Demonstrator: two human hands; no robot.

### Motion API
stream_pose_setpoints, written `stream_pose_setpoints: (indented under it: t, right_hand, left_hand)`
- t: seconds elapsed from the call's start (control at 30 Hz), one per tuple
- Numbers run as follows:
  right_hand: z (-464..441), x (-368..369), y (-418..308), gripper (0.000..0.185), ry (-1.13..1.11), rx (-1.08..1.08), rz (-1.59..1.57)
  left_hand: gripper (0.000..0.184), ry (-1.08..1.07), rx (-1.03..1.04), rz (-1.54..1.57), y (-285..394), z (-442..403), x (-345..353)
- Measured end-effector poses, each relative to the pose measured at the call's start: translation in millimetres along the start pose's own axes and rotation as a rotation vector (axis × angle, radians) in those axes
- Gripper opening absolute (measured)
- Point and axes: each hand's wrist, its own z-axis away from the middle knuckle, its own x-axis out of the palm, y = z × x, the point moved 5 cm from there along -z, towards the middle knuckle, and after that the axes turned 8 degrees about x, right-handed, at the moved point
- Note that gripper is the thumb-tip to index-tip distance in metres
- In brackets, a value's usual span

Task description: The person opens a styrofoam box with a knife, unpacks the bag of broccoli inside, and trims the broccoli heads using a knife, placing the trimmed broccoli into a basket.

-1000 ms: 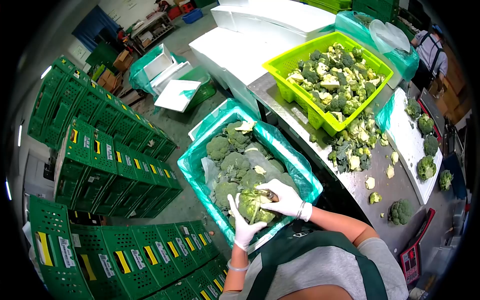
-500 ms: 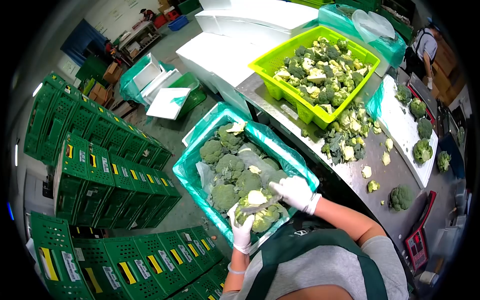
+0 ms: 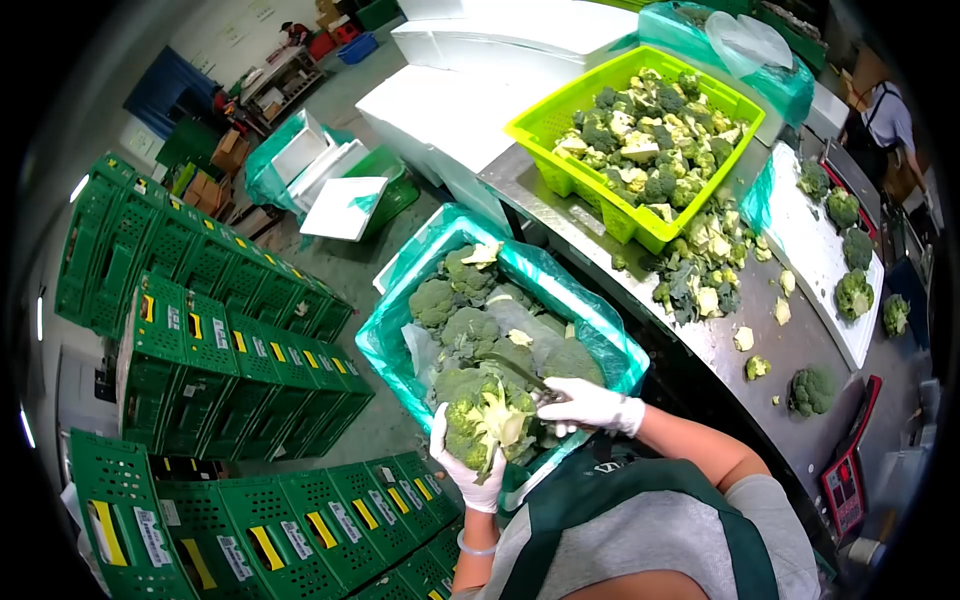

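Observation:
My left hand [image 3: 468, 477], in a white glove, is wrapped round a broccoli head [image 3: 487, 418], its pale cut stem and branches turned up toward me. In my gloved right hand [image 3: 592, 406] is a knife [image 3: 516, 369], its dark blade pointing left over the crate, just beyond the held broccoli. Both hands are above the near end of a foam box [image 3: 379, 345] lined with green plastic film. Several broccoli heads [image 3: 470, 327] lie inside it with clear film among them.
A yellow-green basket [image 3: 587, 192] full of broccoli pieces stands on the metal table [image 3: 640, 283], trimmings beside it. A white foam lid [image 3: 838, 290] there carries several heads; a red scale [image 3: 843, 490] is near. Stacked green crates [image 3: 180, 365] fill the left. A co-worker [image 3: 885, 125] stands at upper right.
The held broccoli has been turned so its branches and stem face up. My right hand has drawn slightly down, and the knife blade has moved off the broccoli to beyond it.

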Motion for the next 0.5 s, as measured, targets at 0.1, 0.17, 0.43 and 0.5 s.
stream_pose_setpoints:
  t: [0.1,0.17,0.43,0.5]
  right_hand:
    - [10,7,-12,0.022,0.235,-0.109,0.208]
    - [19,9,-18,0.024,0.133,-0.207,0.187]
    - [68,-22,-55,0.025,-0.476,-0.593,-0.97]
    - [71,-56,-56,0.017,-0.23,-0.47,-0.53]
  left_hand:
    - [0.076,-0.118,0.262,-0.389,-6,0,15]
    - [0.077,-0.063,0.004,-0.102,-22,1,29]
    - [0.07,-0.024,-0.764,1.168,-67,28,52]
    - [0.068,0.009,-0.764,1.107,-57,19,48]
